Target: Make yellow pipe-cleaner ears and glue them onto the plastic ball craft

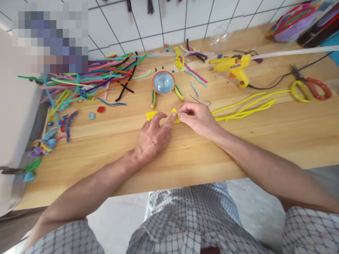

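My left hand (153, 137) rests low over the wooden table, its thumb and forefinger closed on a small bent yellow pipe cleaner (174, 111). From the other side my right hand (197, 118) pinches that same piece with its fingertips. Fingers partly cover the piece, so its full shape is hidden. Just beyond my left hand lies a tightly folded yellow pipe cleaner (152, 115). Several long yellow pipe cleaners (246, 109) stretch out to the right of my right hand.
Ahead sit pliers (153, 98) under a clear dome (163, 82) and small scissors (201, 101). A yellow glue gun (235, 68) and red-and-yellow-handled scissors (308, 88) lie right. Piled coloured pipe cleaners (106, 76) fill the back left. A tiled wall (172, 21) stands behind.
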{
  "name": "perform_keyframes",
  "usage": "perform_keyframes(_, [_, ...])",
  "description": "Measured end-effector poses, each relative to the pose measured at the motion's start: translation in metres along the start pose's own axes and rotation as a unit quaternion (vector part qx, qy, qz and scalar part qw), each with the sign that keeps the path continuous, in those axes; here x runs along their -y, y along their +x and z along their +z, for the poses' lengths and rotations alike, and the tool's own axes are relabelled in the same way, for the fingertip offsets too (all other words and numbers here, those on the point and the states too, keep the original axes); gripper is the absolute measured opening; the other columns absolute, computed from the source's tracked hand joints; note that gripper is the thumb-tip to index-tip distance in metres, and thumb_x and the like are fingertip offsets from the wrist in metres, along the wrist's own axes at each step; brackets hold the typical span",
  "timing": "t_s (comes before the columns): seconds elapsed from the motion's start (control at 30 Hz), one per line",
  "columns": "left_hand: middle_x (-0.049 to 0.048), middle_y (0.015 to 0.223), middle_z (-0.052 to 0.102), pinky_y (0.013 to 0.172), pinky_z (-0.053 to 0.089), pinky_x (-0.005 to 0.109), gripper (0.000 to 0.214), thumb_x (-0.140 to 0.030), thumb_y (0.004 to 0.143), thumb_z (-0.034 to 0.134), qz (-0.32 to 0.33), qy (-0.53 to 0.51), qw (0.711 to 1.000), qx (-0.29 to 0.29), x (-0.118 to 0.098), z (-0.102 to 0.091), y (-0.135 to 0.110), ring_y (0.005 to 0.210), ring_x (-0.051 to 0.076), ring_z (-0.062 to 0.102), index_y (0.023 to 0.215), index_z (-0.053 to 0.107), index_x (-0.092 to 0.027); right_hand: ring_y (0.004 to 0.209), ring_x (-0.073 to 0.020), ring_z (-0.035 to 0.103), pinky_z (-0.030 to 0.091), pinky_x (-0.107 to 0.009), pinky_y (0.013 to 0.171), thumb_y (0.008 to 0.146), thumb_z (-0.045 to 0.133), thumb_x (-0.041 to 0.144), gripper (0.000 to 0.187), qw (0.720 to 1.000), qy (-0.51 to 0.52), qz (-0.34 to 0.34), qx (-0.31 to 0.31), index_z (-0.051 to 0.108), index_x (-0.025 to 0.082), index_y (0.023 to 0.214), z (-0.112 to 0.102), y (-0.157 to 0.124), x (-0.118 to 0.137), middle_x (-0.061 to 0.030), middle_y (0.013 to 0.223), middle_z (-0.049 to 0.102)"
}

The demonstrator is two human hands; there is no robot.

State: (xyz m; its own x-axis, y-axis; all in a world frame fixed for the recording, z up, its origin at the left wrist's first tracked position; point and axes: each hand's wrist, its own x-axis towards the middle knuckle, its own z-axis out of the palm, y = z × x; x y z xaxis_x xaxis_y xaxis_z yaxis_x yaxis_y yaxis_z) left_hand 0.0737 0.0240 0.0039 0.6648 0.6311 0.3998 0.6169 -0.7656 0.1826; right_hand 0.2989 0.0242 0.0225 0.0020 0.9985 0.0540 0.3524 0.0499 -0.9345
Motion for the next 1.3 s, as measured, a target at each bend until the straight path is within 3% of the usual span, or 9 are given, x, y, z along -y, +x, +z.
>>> perform_keyframes(0.13, [0.0179,0.143,0.063,0.095,0.059,0.043,0.057,-0.018,0.105,0.054,-0.012,0.045,0.999,0.022,-0.007,-0.002,0.000,0.107,0.026,0.069,0.161,0.055,-0.026,0.065,-0.0134,0.051,0.039,-0.031,0.064,0.085,0.072,0.032,0.021,1.000,-0.014,0.018,-0.005,0.065,0.020,0.069,0.000,0.001,-0.001,0.0024,0.067,0.062])
perform_keyframes(0.37, [0.0224,0.150,0.057,0.102,0.057,0.050,0.063,-0.024,0.106,0.055,-0.030,0.030,0.998,0.051,-0.010,0.000,-0.002,0.119,0.032,0.067,0.168,0.044,-0.022,0.067,-0.0141,0.053,0.040,-0.031,0.067,0.087,0.074,0.039,0.026,1.000,-0.021,-0.001,-0.012,0.066,0.020,0.070,0.001,0.002,-0.004,0.0020,0.066,0.063])
perform_keyframes(0.6, [0.0191,0.148,0.059,0.100,0.058,0.044,0.057,-0.034,0.106,0.061,-0.062,-0.160,0.985,-0.023,0.000,0.002,-0.002,0.101,0.022,0.067,0.161,0.053,-0.022,0.067,-0.0151,0.056,0.043,-0.031,0.065,0.087,0.074,0.041,0.026,1.000,-0.003,-0.007,-0.009,0.067,0.021,0.072,0.000,-0.001,-0.001,0.0004,0.069,0.068])
perform_keyframes(0.67, [0.0166,0.144,0.062,0.090,0.059,0.037,0.051,-0.039,0.105,0.065,-0.116,-0.270,0.955,-0.047,0.001,0.001,0.000,0.091,0.017,0.065,0.153,0.059,-0.022,0.068,-0.0155,0.058,0.045,-0.031,0.066,0.086,0.072,0.039,0.022,1.000,0.004,-0.023,-0.007,0.067,0.021,0.073,0.000,-0.003,0.002,-0.0004,0.071,0.069])
perform_keyframes(0.77, [0.0113,0.126,0.071,0.072,0.056,0.029,0.043,-0.049,0.103,0.070,-0.209,-0.453,0.866,-0.039,0.003,0.000,0.005,0.079,0.014,0.064,0.136,0.067,-0.022,0.070,-0.0165,0.060,0.047,-0.031,0.067,0.085,0.070,0.035,0.016,0.998,-0.006,-0.056,-0.007,0.068,0.022,0.076,0.001,-0.009,0.007,-0.0016,0.075,0.072])
perform_keyframes(0.87, [0.0072,0.117,0.072,0.066,0.053,0.027,0.043,-0.055,0.095,0.079,-0.248,-0.563,0.788,-0.026,0.002,0.001,0.009,0.074,0.012,0.062,0.122,0.068,-0.024,0.071,-0.0172,0.060,0.046,-0.030,0.066,0.084,0.069,0.033,0.013,0.996,-0.029,-0.081,-0.007,0.066,0.023,0.077,0.003,-0.014,0.011,-0.0021,0.077,0.072])
perform_keyframes(1.03, [0.0022,0.100,0.067,0.061,0.047,0.026,0.050,-0.055,0.079,0.095,-0.251,-0.618,0.745,-0.013,-0.001,0.001,0.014,0.077,0.014,0.061,0.109,0.067,-0.027,0.066,-0.0162,0.057,0.042,-0.029,0.059,0.083,0.066,0.030,0.011,0.994,-0.038,-0.104,0.014,0.064,0.023,0.074,0.003,-0.016,0.015,-0.0017,0.074,0.070])
perform_keyframes(1.2, [-0.0002,0.096,0.067,0.064,0.047,0.023,0.043,-0.043,0.079,0.097,-0.243,-0.687,0.685,0.004,-0.002,0.000,0.017,0.078,0.011,0.059,0.101,0.066,-0.024,0.063,-0.0142,0.055,0.040,-0.028,0.058,0.082,0.065,0.026,0.009,0.992,-0.037,-0.118,0.032,0.065,0.023,0.075,0.003,-0.017,0.016,0.0000,0.073,0.069])
perform_keyframes(1.3, [-0.0010,0.095,0.067,0.063,0.046,0.021,0.038,-0.037,0.081,0.096,-0.239,-0.708,0.665,0.004,-0.002,0.000,0.017,0.076,0.010,0.058,0.100,0.067,-0.022,0.062,-0.0134,0.055,0.039,-0.026,0.056,0.082,0.065,0.025,0.008,0.990,-0.033,-0.132,0.038,0.064,0.022,0.075,0.004,-0.017,0.015,0.0008,0.072,0.068])
